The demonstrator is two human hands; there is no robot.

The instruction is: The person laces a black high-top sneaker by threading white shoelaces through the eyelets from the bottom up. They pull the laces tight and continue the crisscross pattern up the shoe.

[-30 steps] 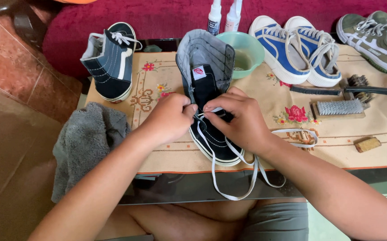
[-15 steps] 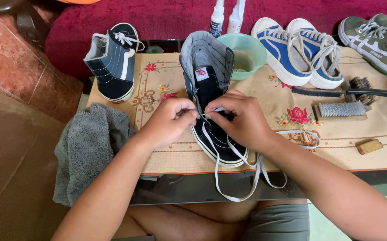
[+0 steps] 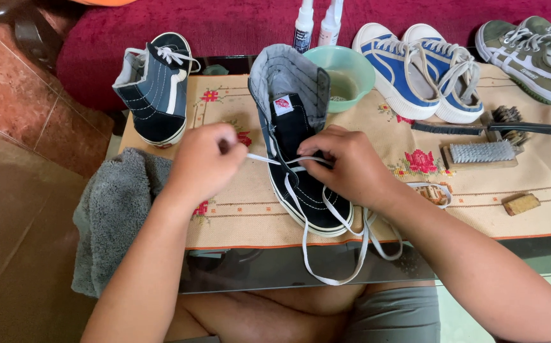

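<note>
Two white spray bottles (image 3: 317,24) with dark labels stand at top centre, and a small red tag sits on the tongue of the black high-top sneaker (image 3: 301,159) at mid-frame. Since a moment ago my left hand (image 3: 205,162) has drawn leftward, pinching the white lace (image 3: 259,158) taut; my right hand (image 3: 352,165) pinches lace at the eyelets.

The scene is evenly lit by bright, soft daylight, only faint shadows being cast beneath the hands and shoes, a dull reflection being seen on the glass edge of the bench (image 3: 256,267), slight blur being noted on the left hand (image 3: 205,159), and mild bending at the edges.
</note>
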